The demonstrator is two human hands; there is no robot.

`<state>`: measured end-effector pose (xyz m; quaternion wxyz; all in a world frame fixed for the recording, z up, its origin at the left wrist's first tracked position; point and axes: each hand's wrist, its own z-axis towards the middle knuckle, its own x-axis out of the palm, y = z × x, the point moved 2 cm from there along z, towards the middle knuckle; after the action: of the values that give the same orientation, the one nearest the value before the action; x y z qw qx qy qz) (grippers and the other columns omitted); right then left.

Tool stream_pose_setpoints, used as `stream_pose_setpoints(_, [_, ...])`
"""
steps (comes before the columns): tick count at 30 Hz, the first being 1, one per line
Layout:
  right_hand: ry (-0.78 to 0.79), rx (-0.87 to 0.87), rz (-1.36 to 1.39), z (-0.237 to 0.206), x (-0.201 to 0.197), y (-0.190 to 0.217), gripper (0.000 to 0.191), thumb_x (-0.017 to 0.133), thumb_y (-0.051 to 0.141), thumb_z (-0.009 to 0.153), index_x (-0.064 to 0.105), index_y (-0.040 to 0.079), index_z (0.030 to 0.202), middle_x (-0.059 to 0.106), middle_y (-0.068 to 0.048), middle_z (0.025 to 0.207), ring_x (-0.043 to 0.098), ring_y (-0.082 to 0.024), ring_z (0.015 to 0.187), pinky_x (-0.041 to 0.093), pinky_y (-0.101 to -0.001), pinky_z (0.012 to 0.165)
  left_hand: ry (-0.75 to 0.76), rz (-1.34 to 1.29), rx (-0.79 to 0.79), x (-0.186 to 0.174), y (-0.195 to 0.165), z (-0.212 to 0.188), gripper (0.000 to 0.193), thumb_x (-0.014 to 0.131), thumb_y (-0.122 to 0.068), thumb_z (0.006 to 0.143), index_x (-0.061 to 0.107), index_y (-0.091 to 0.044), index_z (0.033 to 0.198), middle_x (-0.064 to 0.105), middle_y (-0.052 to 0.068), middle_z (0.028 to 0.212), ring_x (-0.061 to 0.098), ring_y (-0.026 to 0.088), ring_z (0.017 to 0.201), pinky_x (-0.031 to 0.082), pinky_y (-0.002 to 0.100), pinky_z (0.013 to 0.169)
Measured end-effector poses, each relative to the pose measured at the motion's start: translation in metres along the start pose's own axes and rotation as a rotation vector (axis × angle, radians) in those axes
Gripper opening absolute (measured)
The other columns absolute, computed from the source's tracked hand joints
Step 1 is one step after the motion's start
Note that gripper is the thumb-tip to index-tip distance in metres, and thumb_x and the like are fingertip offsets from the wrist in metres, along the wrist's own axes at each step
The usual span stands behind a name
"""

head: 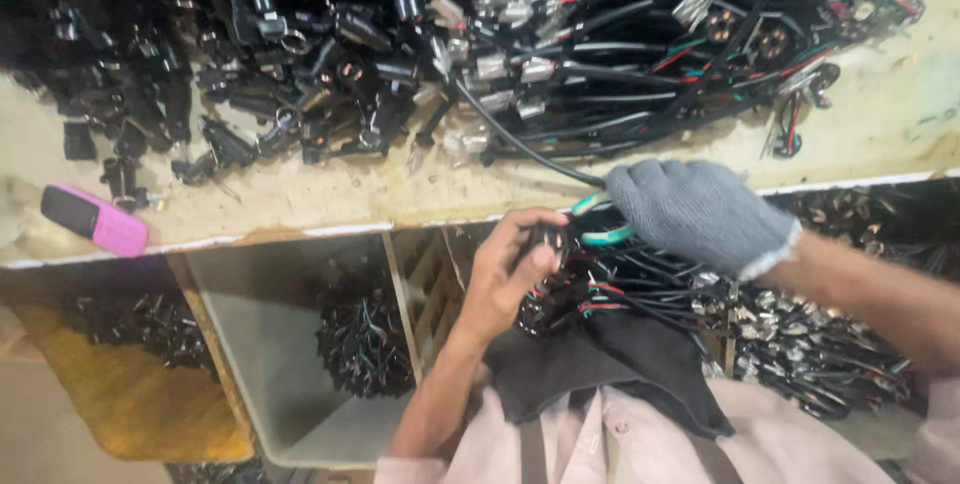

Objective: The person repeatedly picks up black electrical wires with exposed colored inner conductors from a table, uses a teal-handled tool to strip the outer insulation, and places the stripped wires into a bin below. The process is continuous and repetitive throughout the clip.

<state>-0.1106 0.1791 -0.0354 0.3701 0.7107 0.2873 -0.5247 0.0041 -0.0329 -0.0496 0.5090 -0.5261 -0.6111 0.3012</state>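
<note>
Worn pale workbench (300, 206), back half buried under a heap of black connectors and cable harnesses (480, 54). Pink phone (95, 220) lies at the bench's left edge. Below the edge, a grey bin (250, 344) holds more black parts; another pile of wired pieces sits lower right.

Left hand (510, 274), bare, is clenched around a small black connector (545, 241) with red, green and black leads trailing down. Right hand (700, 212), in a grey knit glove, grips teal-handled cutters (600, 222), tool head right at the connector; the blades themselves are hidden. A black cable (520, 144) runs from the heap toward the tool.

Judged step: trimming or snipping at the connector, mid-cut. Next move calls for holding the connector steady and keeping the left fingers off the blades.
</note>
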Motion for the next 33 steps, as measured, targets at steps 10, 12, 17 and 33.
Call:
stream_pose_setpoints(10, [0.005, -0.038, 0.488, -0.018, -0.014, 0.044, 0.042, 0.077, 0.022, 0.086, 0.063, 0.012, 0.125, 0.072, -0.009, 0.096, 0.072, -0.032, 0.084, 0.055, -0.0405, 0.069, 0.052, 0.266, 0.105, 0.017, -0.003, 0.01, 0.022, 0.061, -0.011, 0.11, 0.064, -0.001, 0.129, 0.072, 0.011, 0.111, 0.069, 0.017, 0.1, 0.053, 0.028, 0.089])
stream_pose_setpoints(12, [-0.315, -0.021, 0.818, -0.022, -0.009, 0.045, 0.053, 0.082, 0.022, 0.072, 0.067, 0.006, 0.12, 0.072, -0.013, 0.095, 0.069, -0.033, 0.08, 0.054, -0.037, 0.066, 0.02, 0.452, 0.218, 0.022, -0.006, 0.008, 0.023, 0.062, -0.01, 0.108, 0.064, -0.001, 0.129, 0.074, 0.014, 0.113, 0.074, 0.02, 0.103, 0.056, 0.03, 0.091])
stream_pose_setpoints(17, [-0.668, 0.395, 1.364, -0.044, 0.004, 0.047, 0.034, 0.076, 0.014, 0.083, 0.065, 0.006, 0.114, 0.069, -0.013, 0.097, 0.068, -0.029, 0.081, 0.055, -0.0372, 0.069, 0.006, 0.495, 0.318, 0.028, -0.006, -0.001, 0.025, 0.065, -0.012, 0.105, 0.063, 0.0, 0.127, 0.074, 0.015, 0.115, 0.075, 0.021, 0.104, 0.058, 0.03, 0.092])
stream_pose_setpoints(33, [-0.549, 0.474, 0.119, -0.036, -0.03, 0.003, 0.023, 0.078, 0.006, 0.088, 0.064, 0.007, 0.107, 0.065, -0.014, 0.087, 0.065, -0.029, 0.071, 0.051, -0.0407, 0.058, 0.498, 1.61, 0.042, 0.036, -0.029, -0.007, 0.063, 0.068, -0.017, 0.088, 0.054, -0.011, 0.149, 0.07, 0.013, 0.084, 0.07, 0.031, 0.072, 0.056, 0.043, 0.058])
